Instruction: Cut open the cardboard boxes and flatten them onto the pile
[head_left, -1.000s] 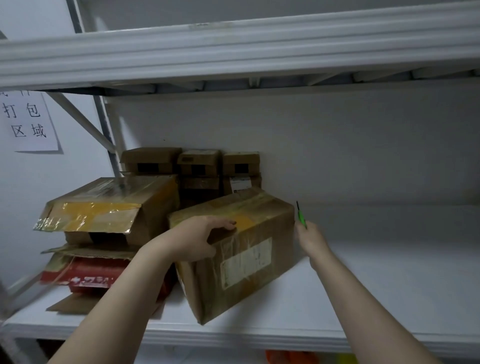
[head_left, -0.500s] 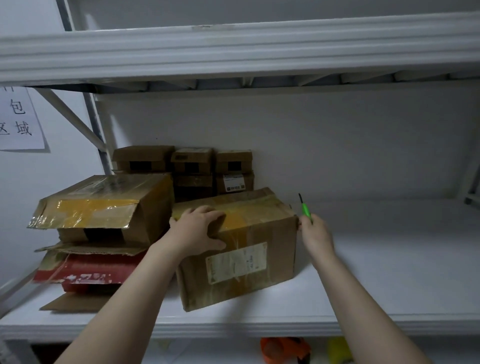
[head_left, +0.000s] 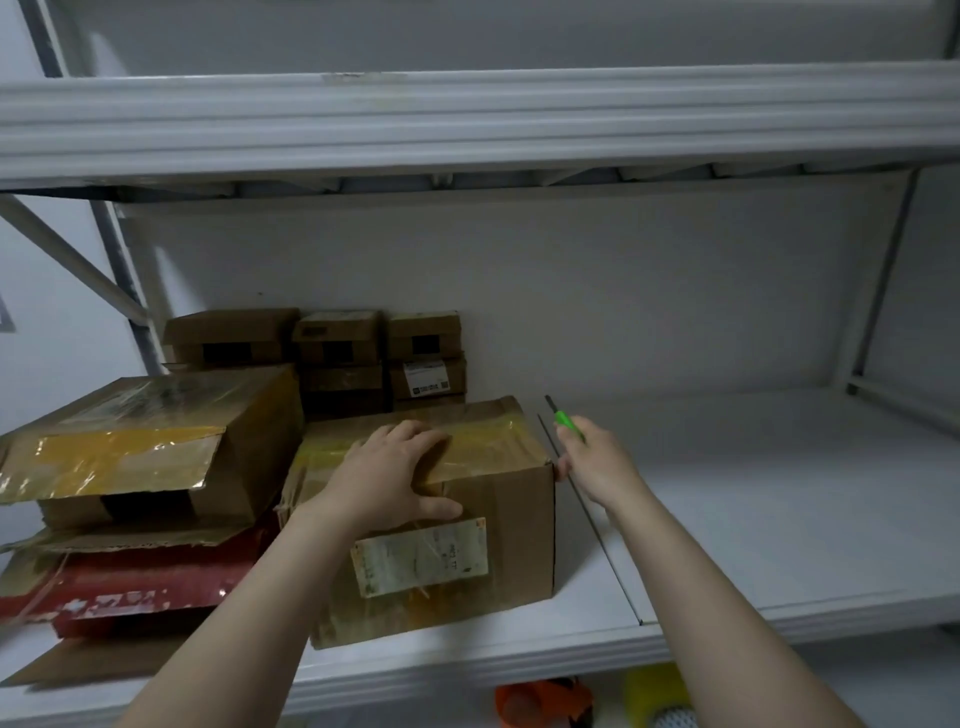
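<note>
A white metal shelf (head_left: 753, 519) stands against a pale wall, with another shelf beam overhead. A brown cardboard box with yellow tape across its top (head_left: 509, 519) sits on the shelf just left of centre. Its long axis runs from 9 to 3 o'clock, and its front face, which bears a worn white label (head_left: 421, 558), is turned toward the person.

The left hand (head_left: 395, 478) lies spread over the box's top front edge, fingers flat on the taped top and thumb pressed against the front face. The right hand (head_left: 597, 462) is at the box's 3 o'clock side, close to its upper right corner. It is curled round a slim green-handled cutter (head_left: 566, 422), whose dark tip points up and away between 10 and 11 o'clock.

At 9 o'clock from the box is the pile: a larger brown carton with shiny yellow tape (head_left: 156, 431) on top of flattened brown and red cardboard (head_left: 130, 582). Several small brown boxes (head_left: 337, 343) are stacked against the wall at 11 o'clock. Below the shelf edge, at 6 o'clock, an orange object (head_left: 545, 701) and a yellow roll (head_left: 654, 691) are partly visible.
</note>
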